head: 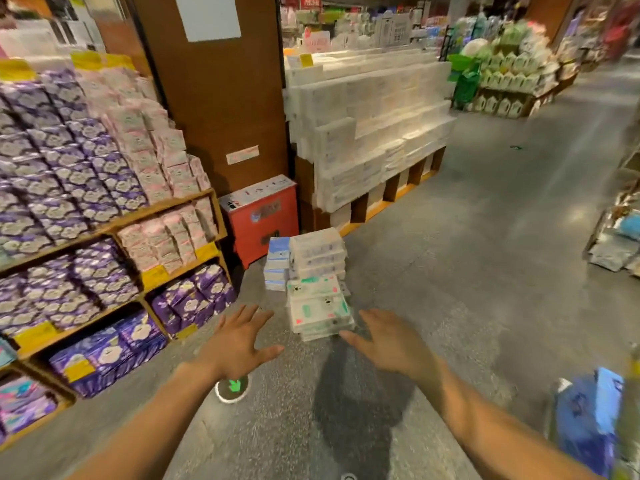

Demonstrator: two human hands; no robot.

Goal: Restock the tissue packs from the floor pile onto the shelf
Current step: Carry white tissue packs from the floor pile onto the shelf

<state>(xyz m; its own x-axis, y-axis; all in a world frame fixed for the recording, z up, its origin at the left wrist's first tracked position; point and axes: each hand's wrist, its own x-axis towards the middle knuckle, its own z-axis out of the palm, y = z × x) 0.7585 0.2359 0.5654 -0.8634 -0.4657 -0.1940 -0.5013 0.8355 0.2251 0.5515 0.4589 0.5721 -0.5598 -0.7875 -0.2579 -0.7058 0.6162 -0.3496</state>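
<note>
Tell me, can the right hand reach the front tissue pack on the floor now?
Probably yes: the right hand is open, close to the front tissue pack, with nothing between them.

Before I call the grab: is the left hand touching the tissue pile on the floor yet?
Apart. Head view shows bare floor between the fingertips of the left hand and the tissue pile.

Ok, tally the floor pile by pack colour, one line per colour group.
Blue-and-white group: 1
Plain white group: 1
Green-and-pink printed group: 1
Total: 3 colour groups; single packs are too blurred to count.
</note>
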